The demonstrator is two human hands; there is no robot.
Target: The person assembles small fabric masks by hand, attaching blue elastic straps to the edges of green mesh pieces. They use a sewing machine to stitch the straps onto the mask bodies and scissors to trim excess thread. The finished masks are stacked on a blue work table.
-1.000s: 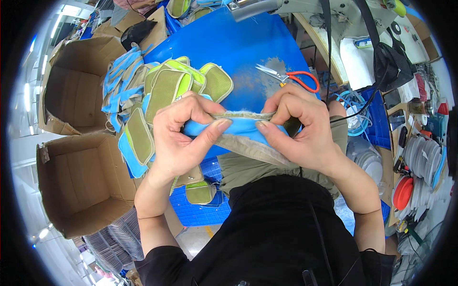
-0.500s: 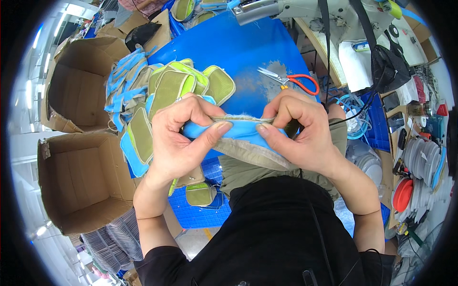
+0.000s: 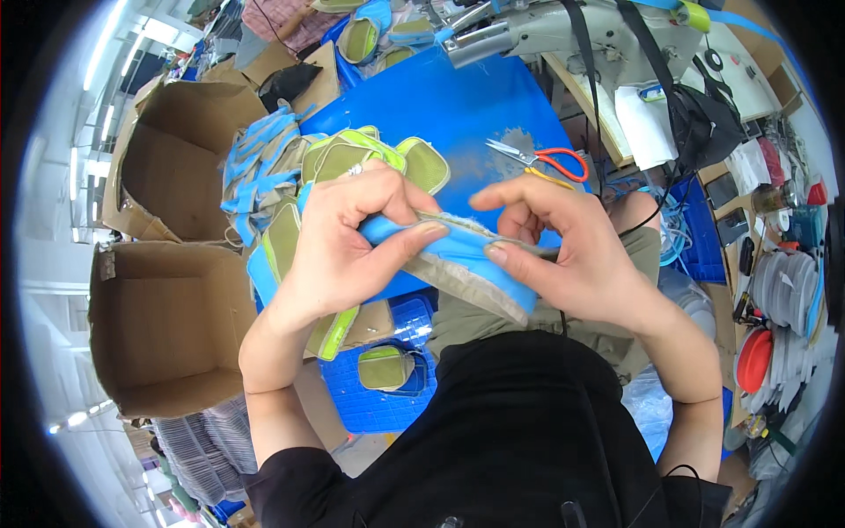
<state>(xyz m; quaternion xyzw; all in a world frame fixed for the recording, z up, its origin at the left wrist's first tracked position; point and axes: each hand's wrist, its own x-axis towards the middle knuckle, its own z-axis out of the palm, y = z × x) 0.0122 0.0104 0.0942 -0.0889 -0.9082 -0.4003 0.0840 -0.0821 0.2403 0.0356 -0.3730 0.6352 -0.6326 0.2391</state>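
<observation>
1. Well, two boxes (image 3: 167, 326) stand open at left; strips (image 3: 260, 167) and olive pads (image 3: 426, 165) heap beside them.
2. The left hand (image 3: 356, 236), partly hiding the pads, pinches the piece (image 3: 480, 271) between thumb and fingers.
3. The piece spans both hands: blue and grey layers look already joined, its frayed upper edge unfinished.
4. The right hand (image 3: 572, 246) lays its thumb on it, index lifted; whether the other fingers grip, I cannot tell.
5. Scissors (image 3: 527, 159) lie beyond, on the table (image 3: 405, 97).

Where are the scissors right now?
In the head view, the scissors are right of centre, at the right side of the blue table, just beyond the right hand.
</observation>
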